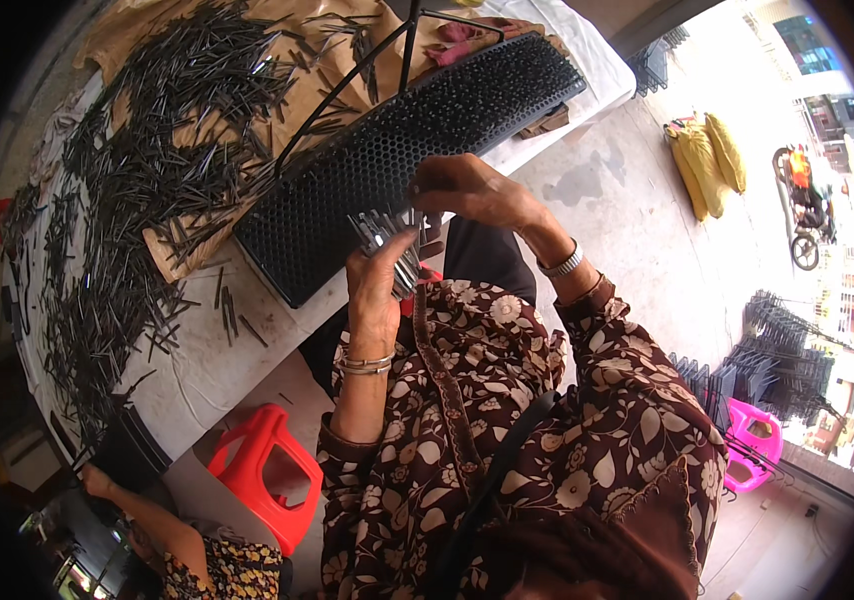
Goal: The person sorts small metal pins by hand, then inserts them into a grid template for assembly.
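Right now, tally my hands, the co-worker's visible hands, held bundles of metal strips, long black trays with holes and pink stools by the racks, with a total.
Your hands (left hand, right hand): 2
Co-worker's hand: 1
Bundle of metal strips: 1
Black tray: 1
Pink stool: 1
Total: 6

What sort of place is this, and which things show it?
Probably a small workshop: thin dark strips heaped on a table, a black perforated tray, and yellow sacks nearby.
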{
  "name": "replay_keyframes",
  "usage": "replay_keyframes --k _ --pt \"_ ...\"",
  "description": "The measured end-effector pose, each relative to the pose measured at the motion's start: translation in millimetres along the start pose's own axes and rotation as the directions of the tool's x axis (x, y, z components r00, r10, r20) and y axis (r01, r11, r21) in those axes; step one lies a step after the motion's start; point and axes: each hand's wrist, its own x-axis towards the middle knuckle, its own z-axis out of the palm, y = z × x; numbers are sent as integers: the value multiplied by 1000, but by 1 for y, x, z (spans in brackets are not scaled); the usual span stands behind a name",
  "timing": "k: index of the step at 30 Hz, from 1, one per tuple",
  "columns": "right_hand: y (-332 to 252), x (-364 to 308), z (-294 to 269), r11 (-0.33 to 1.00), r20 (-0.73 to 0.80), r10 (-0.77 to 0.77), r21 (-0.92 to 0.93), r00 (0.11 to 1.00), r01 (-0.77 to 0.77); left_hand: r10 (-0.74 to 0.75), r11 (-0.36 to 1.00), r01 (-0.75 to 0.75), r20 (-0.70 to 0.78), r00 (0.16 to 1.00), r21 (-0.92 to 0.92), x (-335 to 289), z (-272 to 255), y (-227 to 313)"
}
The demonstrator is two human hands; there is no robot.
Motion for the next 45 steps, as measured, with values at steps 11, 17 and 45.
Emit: replay_keyframes --k 11,17,45 --pt "2 -1 -6 999 49 30 -30 998 -28 74 991 -76 23 997 107 -1 2 4" --pt "-1 -6 -2 1000 10 6 26 1000 -6 54 989 -60 49 997 135 -2 3 9" --pt "-7 -10 0 997 29 60 -48 998 -59 27 988 -31 29 999 151 -4 -4 3"
